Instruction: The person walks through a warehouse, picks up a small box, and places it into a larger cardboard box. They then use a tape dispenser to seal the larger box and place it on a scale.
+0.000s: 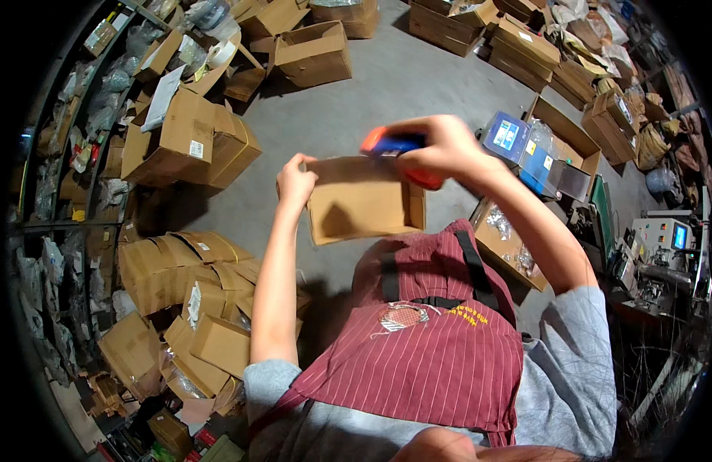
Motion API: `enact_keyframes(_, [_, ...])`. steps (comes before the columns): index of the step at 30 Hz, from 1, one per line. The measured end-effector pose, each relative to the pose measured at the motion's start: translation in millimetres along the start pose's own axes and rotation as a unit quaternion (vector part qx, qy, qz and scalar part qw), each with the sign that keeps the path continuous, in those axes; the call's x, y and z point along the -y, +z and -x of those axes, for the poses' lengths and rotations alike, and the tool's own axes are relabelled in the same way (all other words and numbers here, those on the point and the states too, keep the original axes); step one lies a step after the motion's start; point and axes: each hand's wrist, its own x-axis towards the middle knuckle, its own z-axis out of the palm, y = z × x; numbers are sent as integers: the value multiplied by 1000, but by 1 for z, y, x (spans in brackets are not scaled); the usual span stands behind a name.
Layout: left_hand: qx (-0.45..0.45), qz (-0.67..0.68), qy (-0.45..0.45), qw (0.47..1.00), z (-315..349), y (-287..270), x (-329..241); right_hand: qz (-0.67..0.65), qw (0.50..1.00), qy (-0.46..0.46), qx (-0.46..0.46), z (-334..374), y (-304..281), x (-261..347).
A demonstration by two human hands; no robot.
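A shallow open cardboard box (pixel 364 202) is held up in front of my apron, its bare inside facing me. My left hand (pixel 296 182) pinches the upper left corner of this box, fingers closed on its edge. Over the box's upper right corner, my right hand (pixel 442 150) is wrapped round a red-and-blue hand-held tool (pixel 404 144). Motion smears the tool, so its exact kind and whether it touches the cardboard cannot be made out.
Cardboard boxes (pixel 171 146) and flattened cartons (pixel 167 269) pile up on the left beside loaded shelves (pixel 83 154). To the right lie blue boxes (pixel 519 150) and a carton of clear plastic bags (pixel 504 239). A machine with a small screen (pixel 664 235) stands farther right.
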Motion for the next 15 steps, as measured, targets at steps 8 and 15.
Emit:
enact_keyframes(8, [281, 355, -47, 890, 16, -5, -17, -406, 865, 124, -267, 36, -34, -115])
enact_keyframes(15, [242, -1, 22, 970, 37, 32, -71, -488, 836, 64, -242, 49, -7, -89])
